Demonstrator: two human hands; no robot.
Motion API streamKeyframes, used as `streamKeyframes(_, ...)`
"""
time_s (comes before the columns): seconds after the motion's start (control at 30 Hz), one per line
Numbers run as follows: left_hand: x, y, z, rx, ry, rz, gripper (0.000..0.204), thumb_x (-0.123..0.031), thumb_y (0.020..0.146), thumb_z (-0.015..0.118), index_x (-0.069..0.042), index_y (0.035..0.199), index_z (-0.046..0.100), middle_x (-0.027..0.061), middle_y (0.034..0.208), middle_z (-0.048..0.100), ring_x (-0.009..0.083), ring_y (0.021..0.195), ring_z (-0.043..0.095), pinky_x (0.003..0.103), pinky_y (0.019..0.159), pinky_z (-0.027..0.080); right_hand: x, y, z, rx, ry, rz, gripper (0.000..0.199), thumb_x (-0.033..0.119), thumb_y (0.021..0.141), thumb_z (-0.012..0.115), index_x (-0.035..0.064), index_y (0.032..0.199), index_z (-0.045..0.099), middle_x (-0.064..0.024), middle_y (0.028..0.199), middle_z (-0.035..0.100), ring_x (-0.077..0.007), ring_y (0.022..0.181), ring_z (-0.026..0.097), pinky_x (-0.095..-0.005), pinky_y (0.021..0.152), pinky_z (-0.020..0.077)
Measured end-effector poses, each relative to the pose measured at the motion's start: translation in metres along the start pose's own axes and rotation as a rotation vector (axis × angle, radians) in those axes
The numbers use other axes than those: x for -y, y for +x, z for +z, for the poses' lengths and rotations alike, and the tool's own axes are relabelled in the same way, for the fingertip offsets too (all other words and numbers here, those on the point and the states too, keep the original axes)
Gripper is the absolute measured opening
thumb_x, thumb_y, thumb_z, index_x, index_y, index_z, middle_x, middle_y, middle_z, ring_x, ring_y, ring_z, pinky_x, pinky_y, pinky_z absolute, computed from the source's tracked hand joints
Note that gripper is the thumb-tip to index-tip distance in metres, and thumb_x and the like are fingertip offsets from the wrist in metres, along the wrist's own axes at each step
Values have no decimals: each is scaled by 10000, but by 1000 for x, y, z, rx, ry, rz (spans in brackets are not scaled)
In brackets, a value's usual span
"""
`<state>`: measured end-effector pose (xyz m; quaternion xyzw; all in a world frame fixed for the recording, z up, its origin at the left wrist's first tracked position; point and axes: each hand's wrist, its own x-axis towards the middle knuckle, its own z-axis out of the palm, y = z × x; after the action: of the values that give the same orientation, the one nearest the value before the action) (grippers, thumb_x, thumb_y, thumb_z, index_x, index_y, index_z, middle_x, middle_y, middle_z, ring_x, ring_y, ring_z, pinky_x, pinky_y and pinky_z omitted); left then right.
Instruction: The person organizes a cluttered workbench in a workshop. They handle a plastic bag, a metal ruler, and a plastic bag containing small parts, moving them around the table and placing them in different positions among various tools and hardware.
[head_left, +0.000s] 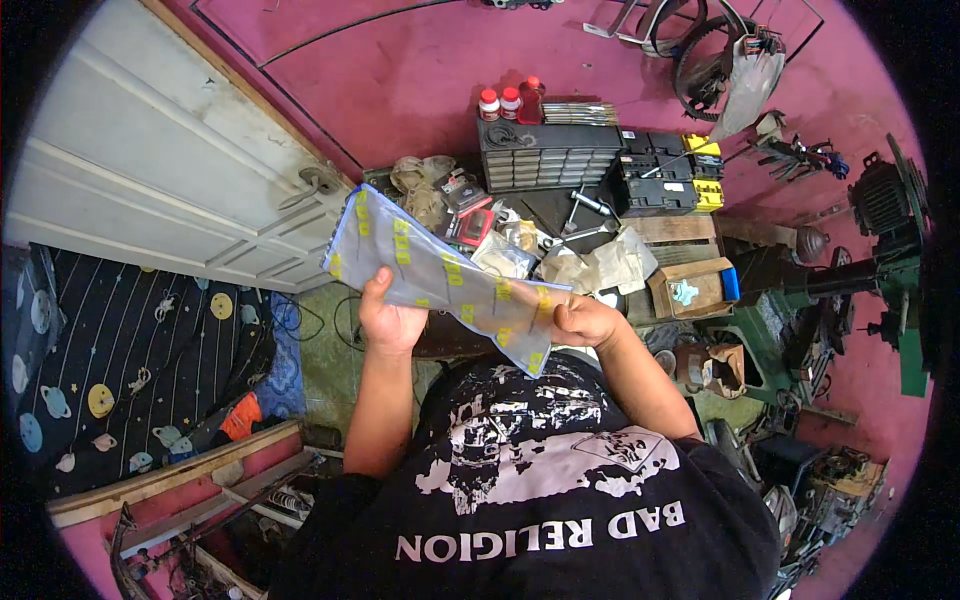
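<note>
I hold a clear plastic pouch with blue edging and yellow printed marks in front of my chest, above the workbench's near edge. My left hand grips its lower left side, thumb on top and fingers underneath. At its narrower right end, my right hand pinches the film with a curled thumb. The sheet slants from upper left to lower right and looks creased near the right hand. Nothing can be made out inside it. Crumpled paper and a wrench lie on the bench beyond it.
A drawer cabinet and black-and-yellow cases line the pink wall. A wooden box sits right of the papers. A green drill press stands far right. On the left are a white door and a planet-patterned cloth.
</note>
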<state>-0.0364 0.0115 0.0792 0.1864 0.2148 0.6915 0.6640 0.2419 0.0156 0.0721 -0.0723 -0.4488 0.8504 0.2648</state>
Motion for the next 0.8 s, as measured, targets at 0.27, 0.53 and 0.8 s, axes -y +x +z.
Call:
streamKeyframes(0.27,-13,7,16,234,64,78,906,-408,776,761,-104,1507,320,127,1382,531,340,1293,485,549,1138,330,1,15,5,-70,-24,27,1077,596,833,685,62,1583,126,-108,1627,184,-241,1489,171,-418,1194,138)
streamKeyframes(0.53,-18,25,0,304,14,47,994,-590,658,843,-163,1443,408,61,1223,548,264,1155,508,626,1120,327,-11,21,-4,-16,187,86,1005,500,861,707,52,1574,158,-120,1594,268,-264,1459,279,-430,1188,202)
streamKeyframes(0.8,-20,24,-59,141,-23,121,1057,-600,600,850,-159,1447,396,30,1184,605,283,1185,542,593,1092,383,-29,29,-29,-250,-184,203,308,192,923,703,10,1167,656,-33,1063,684,-84,886,611,-253,816,479)
